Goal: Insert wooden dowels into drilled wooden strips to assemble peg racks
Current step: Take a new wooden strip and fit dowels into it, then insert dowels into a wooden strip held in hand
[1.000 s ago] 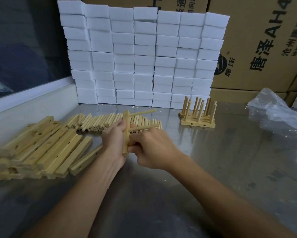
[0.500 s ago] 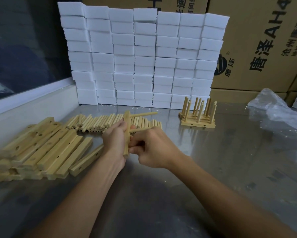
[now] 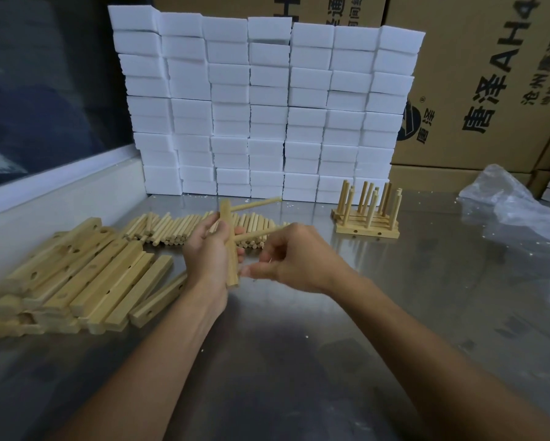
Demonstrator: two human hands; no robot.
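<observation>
Left hand grips my upright strip at centre, two dowels seated; right hand curled, pinch unclear. Boxes at 2 o'clock read "AH".

Pale drilled strip stands upright above the table — two dowels jutting rightward from it.

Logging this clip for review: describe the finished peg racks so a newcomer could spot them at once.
Start at the wall of white foam blocks at the back of the metal table. Just in front of its right end stands a small stack of finished peg racks. Unlike the loose dowels and bare strips lying flat to the left, its dowels stand upright.
</observation>
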